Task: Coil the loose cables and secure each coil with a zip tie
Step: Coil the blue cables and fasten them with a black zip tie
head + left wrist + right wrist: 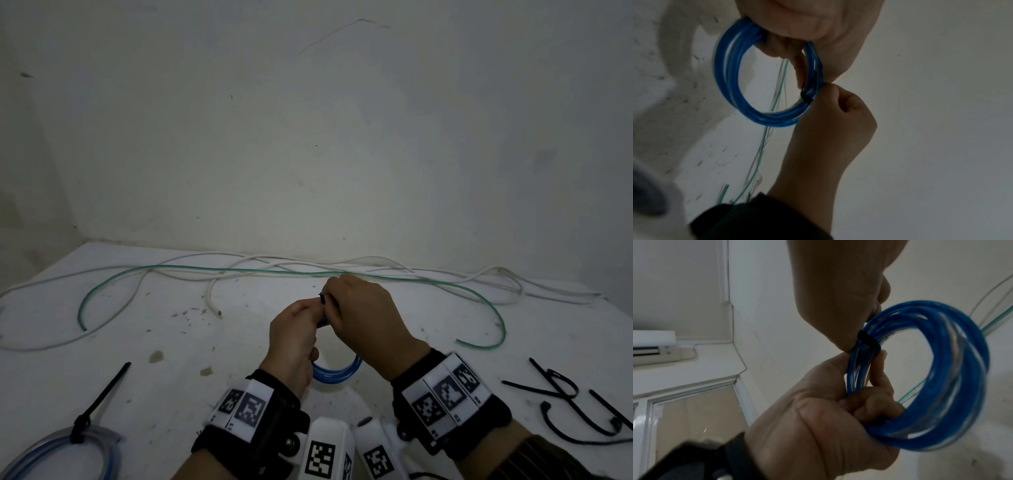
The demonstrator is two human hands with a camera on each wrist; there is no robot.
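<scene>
Blue coil held off the table while a zip tie is closed around it.

The left hand (294, 337) curls its fingers (877, 369) through the blue coil (953, 386), gripping one side. The black zip tie (869, 343) wraps the strands crosswise just above that grip. The right hand (363, 311), the nearer one, pinches the tie from above; pulling up and away would likely tighten it.

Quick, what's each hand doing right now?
Left hand: grips the blue cable coil.
Right hand: pinches the black zip tie around that coil.
</scene>
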